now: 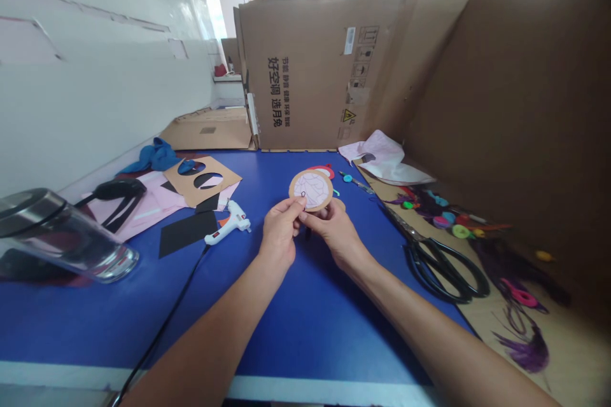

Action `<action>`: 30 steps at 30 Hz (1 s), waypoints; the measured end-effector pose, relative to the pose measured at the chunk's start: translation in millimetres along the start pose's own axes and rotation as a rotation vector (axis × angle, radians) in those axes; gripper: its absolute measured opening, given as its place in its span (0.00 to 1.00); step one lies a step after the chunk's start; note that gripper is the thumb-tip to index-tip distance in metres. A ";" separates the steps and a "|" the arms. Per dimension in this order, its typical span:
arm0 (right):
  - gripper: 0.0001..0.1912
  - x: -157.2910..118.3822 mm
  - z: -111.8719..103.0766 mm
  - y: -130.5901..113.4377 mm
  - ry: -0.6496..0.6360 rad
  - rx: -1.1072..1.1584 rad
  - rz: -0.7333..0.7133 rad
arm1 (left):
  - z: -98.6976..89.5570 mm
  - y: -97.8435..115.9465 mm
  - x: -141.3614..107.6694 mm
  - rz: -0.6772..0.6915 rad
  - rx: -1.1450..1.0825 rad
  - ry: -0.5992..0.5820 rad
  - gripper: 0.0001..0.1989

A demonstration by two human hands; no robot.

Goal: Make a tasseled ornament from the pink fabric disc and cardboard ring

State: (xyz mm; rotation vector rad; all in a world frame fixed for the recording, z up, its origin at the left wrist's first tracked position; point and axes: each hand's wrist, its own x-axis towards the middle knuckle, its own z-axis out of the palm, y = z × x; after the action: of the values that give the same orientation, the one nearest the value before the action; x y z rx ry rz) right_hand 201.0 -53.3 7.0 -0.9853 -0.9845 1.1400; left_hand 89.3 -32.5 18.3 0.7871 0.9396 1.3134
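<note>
A round cardboard disc (290, 186) with a pale, line-patterned centre is held up over the blue table. My right hand (337, 232) grips its lower edge, with the thumb in front and the fingers partly hidden behind. The thumb and forefinger of my left hand (281, 229) are pinched at the disc's lower left, where a small dark loop (303, 194) pokes out above the thumb tip. Whether this loop is fixed to the disc, I cannot tell. Behind the disc, a red and white piece (326, 170) and another tan edge (340, 203) partly show.
A white glue gun (231, 224) with a cord lies left, near black paper (186, 233) and a cardboard sheet with round holes (191, 173). A glass bottle (95, 241) stands far left. Large black-handled scissors (443, 267) and coloured trimmings (443, 219) lie right. Cardboard walls (310, 76) rise behind.
</note>
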 end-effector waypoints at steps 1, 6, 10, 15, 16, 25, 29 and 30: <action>0.26 -0.3 -0.2 -0.6 0.002 -0.005 0.016 | 0.3 0.3 -0.2 0.008 0.005 0.008 0.20; 0.26 -1.6 -0.3 -3.2 0.020 0.008 0.075 | 0.8 1.2 -0.9 0.021 0.003 0.021 0.19; 0.27 -1.3 -0.4 -2.8 0.009 0.033 0.071 | 0.9 0.4 -1.4 0.026 0.003 0.014 0.20; 0.27 -1.0 -2.3 -3.0 -0.004 -0.001 0.079 | 0.7 0.6 -0.9 0.036 0.006 0.038 0.18; 0.27 -0.8 -2.7 -3.0 0.003 -0.004 0.088 | 0.4 1.2 -0.5 0.043 0.009 0.049 0.17; 0.25 6.3 -21.7 -9.3 0.252 -0.332 -0.272 | -0.3 7.7 0.8 0.076 0.057 0.076 0.12; 0.09 4.2 -32.2 -24.5 0.194 -0.716 -0.577 | 3.1 4.4 -2.6 0.113 0.121 0.039 0.07; 0.07 3.6 -33.4 -27.2 0.166 -0.750 -0.612 | 4.0 3.3 -3.3 0.117 0.129 0.027 0.06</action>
State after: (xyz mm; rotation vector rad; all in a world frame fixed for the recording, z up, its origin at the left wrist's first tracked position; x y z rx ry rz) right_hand 240.3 -57.2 24.7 -1.2083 -1.4836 0.1550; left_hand 91.4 -35.3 23.3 0.9384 1.0201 1.3776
